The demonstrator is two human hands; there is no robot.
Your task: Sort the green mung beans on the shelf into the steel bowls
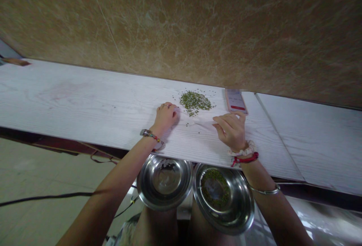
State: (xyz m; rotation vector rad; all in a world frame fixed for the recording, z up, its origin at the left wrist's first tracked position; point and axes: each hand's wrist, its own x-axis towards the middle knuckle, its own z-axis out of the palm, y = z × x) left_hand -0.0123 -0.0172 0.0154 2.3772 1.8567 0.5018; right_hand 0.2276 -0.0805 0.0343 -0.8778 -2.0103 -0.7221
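Observation:
A loose pile of small green beans mixed with white grains point(195, 102) lies on the white wood-grain tabletop. My left hand point(166, 116) rests at the left side of the pile, its fingers curled in. Whether anything is inside those fingers is hidden. To the right, my right hand point(232, 127) pinches a thin, pale, see-through strip point(206, 123), which points left toward the near edge of the pile. Below the table edge, a steel bowl point(181, 200) holds some white grains. Beside it, another steel bowl point(240, 221) has green beans around its bottom.
A phone point(236, 103) with its screen lit lies close behind my right hand. The tabletop point(70, 102) runs along a brown marbled wall point(169, 31). Both bowls rest over my legs. A black cable point(48, 197) passes at the lower left.

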